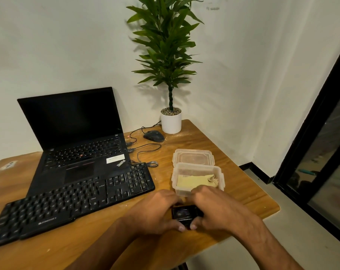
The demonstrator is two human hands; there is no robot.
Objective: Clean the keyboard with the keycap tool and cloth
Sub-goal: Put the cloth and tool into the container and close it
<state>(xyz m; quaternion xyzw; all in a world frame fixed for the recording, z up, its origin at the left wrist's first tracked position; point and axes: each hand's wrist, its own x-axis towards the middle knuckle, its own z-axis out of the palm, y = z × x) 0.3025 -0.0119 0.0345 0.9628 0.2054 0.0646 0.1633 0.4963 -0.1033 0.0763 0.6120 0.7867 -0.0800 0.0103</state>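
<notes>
A black external keyboard (71, 203) lies diagonally on the wooden table (243, 191), in front of the laptop. A small black case (182, 215) rests on the table near the front right. My left hand (157, 211) and my right hand (217, 209) both grip this case from either side, thumbs at its near edge. Just behind the hands stands a clear plastic box (219, 172) with a yellow cloth (194, 181) folded inside it. I cannot tell what the case contains.
An open black laptop (75, 137) sits behind the keyboard. The box's clear lid (193, 157) lies behind the box. A black mouse (153, 135) with its cable and a potted plant (171, 121) stand at the back. The table's right edge is close to the hands.
</notes>
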